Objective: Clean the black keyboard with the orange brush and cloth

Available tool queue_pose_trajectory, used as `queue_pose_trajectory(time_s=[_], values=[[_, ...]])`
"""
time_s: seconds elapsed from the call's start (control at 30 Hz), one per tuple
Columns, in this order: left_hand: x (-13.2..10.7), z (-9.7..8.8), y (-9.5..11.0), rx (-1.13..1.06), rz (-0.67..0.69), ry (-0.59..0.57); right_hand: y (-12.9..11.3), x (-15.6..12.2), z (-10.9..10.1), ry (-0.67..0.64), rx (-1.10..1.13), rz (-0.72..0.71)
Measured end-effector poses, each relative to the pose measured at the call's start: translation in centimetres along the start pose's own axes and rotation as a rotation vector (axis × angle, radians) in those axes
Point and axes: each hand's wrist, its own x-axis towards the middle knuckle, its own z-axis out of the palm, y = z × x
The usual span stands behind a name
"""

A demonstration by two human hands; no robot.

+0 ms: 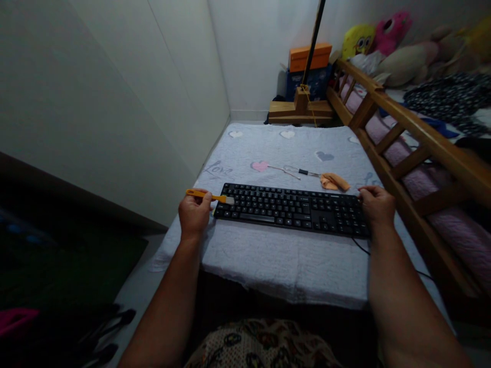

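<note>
A black keyboard (291, 208) lies across a low surface covered with a grey cloth (276, 255) printed with hearts. My left hand (195, 213) is closed round a small brush with an orange handle (209, 196). The brush's pale bristles touch the keyboard's left end. My right hand (376, 204) curls over the keyboard's right end, gripping its edge. Behind the keyboard lie an orange cloth (334, 181) and a thin metal tool with a dark grip (297, 171).
A white wall runs along the left. A wooden bed rail (406, 122) stands on the right, with plush toys (379, 41) on the bed. A wooden stand with a dark pole (303, 105) and an orange box (310, 56) are at the back. The keyboard's cable (360, 248) trails right.
</note>
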Motion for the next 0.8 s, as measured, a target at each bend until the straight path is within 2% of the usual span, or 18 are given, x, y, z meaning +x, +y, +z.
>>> queue_pose_trajectory(time_s=[0.23, 0.33, 0.4, 0.5, 0.6, 0.67, 0.8], values=[[1.1, -1.9, -0.4, 0.287, 0.054, 0.122, 0.1, 0.2, 0.0, 0.0, -0.02, -0.034], [1.3, -2.5, -0.3, 0.3, 0.08, 0.17, 0.0, 0.1, 0.0, -0.001, -0.014, -0.026], [1.0, -2.4, 0.1, 0.216, 0.078, 0.165, -0.1, 0.1, 0.0, -0.001, -0.011, -0.009], [-0.1, -1.1, 1.0, -0.047, 0.052, 0.082, 0.2, 0.2, 0.1, 0.001, -0.007, -0.015], [-1.8, 1.3, 1.8, -0.258, -0.009, -0.041, 0.7, 0.5, 0.1, -0.003, 0.003, -0.018], [-3.0, 2.9, 2.2, -0.316, -0.055, -0.137, 1.1, 0.7, 0.2, -0.012, 0.01, -0.016], [-4.8, 5.2, 3.2, -0.353, -0.076, -0.241, 1.2, 0.7, 0.1, -0.021, 0.017, -0.028]])
